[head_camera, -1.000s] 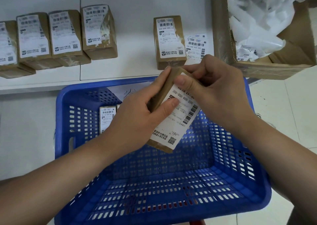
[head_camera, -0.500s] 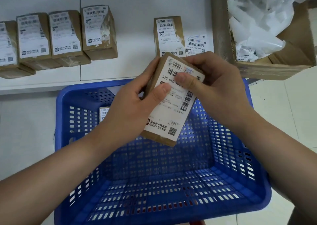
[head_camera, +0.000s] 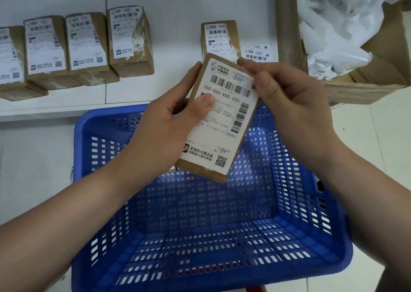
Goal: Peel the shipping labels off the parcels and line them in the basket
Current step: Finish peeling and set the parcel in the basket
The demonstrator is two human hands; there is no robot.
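Note:
A brown parcel [head_camera: 201, 171] with a white shipping label [head_camera: 219, 133] on its face is held over the far end of the blue basket [head_camera: 311, 214]. My left hand [head_camera: 160, 131] grips the parcel's left side, thumb pressed on the label. My right hand [head_camera: 293, 109] holds the parcel's upper right corner, its thumb at the label's edge. Several labelled parcels [head_camera: 131, 40] stand in a row on the white shelf [head_camera: 169, 24] at the far left. One more parcel [head_camera: 219, 38] stands behind the held one, with a loose label [head_camera: 258, 52] lying beside it.
A cardboard box [head_camera: 378, 73] full of crumpled white label paper [head_camera: 333, 24] sits on the shelf at the far right. The basket rests on a pale floor [head_camera: 373, 136] below the shelf edge. A small red thing shows at the basket's near rim.
Both hands have turned the parcel so its labelled face points up at me and raised it slightly. My right thumb has shifted from the label's face to its upper right edge.

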